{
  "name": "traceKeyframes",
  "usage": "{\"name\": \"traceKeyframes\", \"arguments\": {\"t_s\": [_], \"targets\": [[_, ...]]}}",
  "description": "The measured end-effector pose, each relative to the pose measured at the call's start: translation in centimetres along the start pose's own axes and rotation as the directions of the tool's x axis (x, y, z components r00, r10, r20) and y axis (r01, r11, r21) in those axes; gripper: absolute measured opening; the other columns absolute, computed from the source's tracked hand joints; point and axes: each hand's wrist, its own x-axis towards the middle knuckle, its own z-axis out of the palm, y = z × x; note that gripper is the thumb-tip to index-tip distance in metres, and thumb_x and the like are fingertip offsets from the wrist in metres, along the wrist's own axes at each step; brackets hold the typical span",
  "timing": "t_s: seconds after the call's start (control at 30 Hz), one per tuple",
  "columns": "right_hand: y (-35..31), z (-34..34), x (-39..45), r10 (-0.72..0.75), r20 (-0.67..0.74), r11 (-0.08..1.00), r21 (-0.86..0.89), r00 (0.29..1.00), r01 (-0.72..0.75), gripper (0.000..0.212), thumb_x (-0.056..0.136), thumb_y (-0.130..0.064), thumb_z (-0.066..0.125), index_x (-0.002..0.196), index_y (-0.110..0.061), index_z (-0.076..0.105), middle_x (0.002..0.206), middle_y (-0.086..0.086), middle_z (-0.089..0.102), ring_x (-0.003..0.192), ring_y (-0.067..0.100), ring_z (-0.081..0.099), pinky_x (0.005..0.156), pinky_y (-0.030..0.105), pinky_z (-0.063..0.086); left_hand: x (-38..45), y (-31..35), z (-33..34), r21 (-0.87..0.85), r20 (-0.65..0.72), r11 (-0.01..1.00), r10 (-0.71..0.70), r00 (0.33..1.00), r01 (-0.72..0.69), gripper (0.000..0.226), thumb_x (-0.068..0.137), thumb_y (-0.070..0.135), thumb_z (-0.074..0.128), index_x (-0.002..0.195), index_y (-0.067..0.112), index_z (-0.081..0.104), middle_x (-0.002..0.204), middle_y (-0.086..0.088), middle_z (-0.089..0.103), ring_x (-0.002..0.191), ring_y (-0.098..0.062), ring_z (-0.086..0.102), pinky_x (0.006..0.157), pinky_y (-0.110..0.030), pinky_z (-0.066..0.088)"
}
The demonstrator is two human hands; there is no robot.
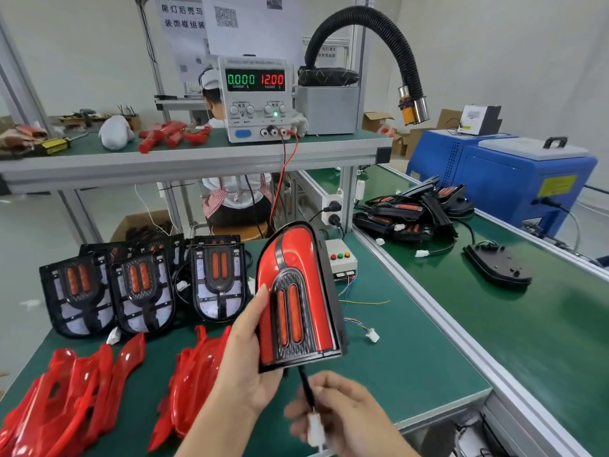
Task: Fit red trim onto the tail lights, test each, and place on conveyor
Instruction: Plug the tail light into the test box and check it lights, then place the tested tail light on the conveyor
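My left hand holds a tail light upright above the green bench; red trim covers its face around two orange lenses. A black cable hangs from its bottom edge, and my right hand pinches the cable's white connector. Several bare tail lights without trim stand in a row at the left. Loose red trim pieces lie in piles on the bench's near left. On the conveyor at the right rest one dark tail light face down and a heap of others.
A power supply on the upper shelf reads 0.000 and 12.00, with red and black leads running down. A small white button box with loose wires sits behind the held light. A blue machine stands beyond the conveyor. Another person sits behind the shelf.
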Motion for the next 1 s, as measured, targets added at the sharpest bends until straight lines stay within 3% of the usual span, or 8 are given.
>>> {"name": "traceKeyframes", "arguments": {"t_s": [0.07,0.17,0.33,0.47,0.63,0.7,0.83,1.0], "targets": [[0.2,1.3,-0.2,0.121,0.01,0.965,0.233,0.993,-0.12,0.031,0.079,-0.027,0.066,0.084,0.003,0.073,0.068,0.028,0.063,0.046,0.025,0.051,0.052,0.029,0.037,0.2,-0.7,0.4,-0.013,0.024,1.0,0.002,1.0,-0.002,0.035,0.076,0.043,0.068,0.092,0.017,0.084,0.104,-0.011,0.078,0.084,-0.023,0.078,0.064,-0.035,0.062],[-0.5,2.3,0.0,0.202,0.118,0.935,0.273,0.972,-0.227,0.063,0.075,-0.067,0.062,0.077,-0.006,0.076,0.057,0.008,0.041,0.043,0.018,0.034,0.049,0.026,0.023,0.4,-1.5,0.8,-0.057,0.072,0.998,-0.002,0.997,0.006,0.039,0.074,0.044,0.068,0.093,0.014,0.084,0.101,-0.013,0.079,0.08,-0.026,0.078,0.06,-0.039,0.062],[-1.1,1.1,1.0,0.003,-0.053,0.883,0.468,0.999,0.022,0.022,0.084,-0.034,0.071,0.097,-0.016,0.068,0.067,0.001,0.053,0.042,0.01,0.029,0.056,0.029,0.023,1.1,-1.6,1.4,-0.055,0.101,0.998,0.049,0.994,-0.044,0.034,0.085,0.039,0.064,0.097,0.015,0.083,0.104,-0.011,0.078,0.087,-0.023,0.078,0.067,-0.036,0.063],[-2.8,-2.0,0.6,-0.264,-0.238,0.958,0.049,0.935,0.283,0.007,0.084,-0.018,0.07,0.08,-0.014,0.066,0.054,-0.003,0.038,0.046,0.009,0.026,0.058,0.03,0.012,1.7,-1.6,1.7,0.229,0.002,0.969,0.096,0.995,-0.094,0.042,0.079,0.048,0.072,0.106,0.017,0.08,0.116,-0.013,0.075,0.103,-0.028,0.074,0.076,-0.039,0.063],[-5.5,-8.3,-1.4,-0.344,-0.005,0.732,-0.627,0.939,0.265,0.02,0.101,-0.029,0.06,0.09,-0.039,0.074,0.059,-0.018,0.05,0.056,-0.002,0.041,0.057,0.009,0.035,2.7,-2.3,2.2,0.495,0.087,0.862,0.076,0.993,-0.109,0.038,0.086,0.054,0.066,0.112,0.027,0.074,0.111,0.001,0.078,0.101,-0.017,0.075,0.08,-0.033,0.059],[-6.4,-10.0,-2.2,-0.339,-0.01,0.726,-0.639,0.941,0.255,0.027,0.1,-0.024,0.057,0.08,-0.037,0.071,0.064,-0.013,0.06,0.059,0.003,0.05,0.061,0.013,0.041,3.2,-3.7,2.9,0.599,0.153,0.791,0.042,0.987,-0.126,0.029,0.095,0.049,0.062,0.118,0.033,0.069,0.113,0.008,0.077,0.103,-0.012,0.074,0.085,-0.031,0.058],[-6.5,-11.6,-2.6,-0.214,-0.265,0.953,-0.268,0.94,0.142,0.041,0.095,-0.001,0.039,0.099,-0.018,0.076,0.082,0.003,0.076,0.04,0.016,0.04,0.051,0.028,0.035,4.6,-6.3,4.7,0.746,0.228,0.641,0.01,0.974,-0.181,0.024,0.101,0.052,0.052,0.12,0.042,0.063,0.11,0.026,0.073,0.099,0.005,0.07,0.079,-0.016,0.053],[-7.2,-13.6,-3.7,-0.238,-0.342,0.957,-0.241,0.909,0.16,0.046,0.106,-0.046,0.041,0.106,-0.013,0.073,0.098,0.021,0.074,0.054,0.036,0.056,0.058,0.032,0.05,7.0,-8.9,7.6,0.859,0.317,0.459,-0.132,0.939,-0.226,0.031,0.101,0.059,0.046,0.118,0.041,0.064,0.112,0.022,0.073,0.106,0.001,0.068,0.094,-0.031,0.051]]}}
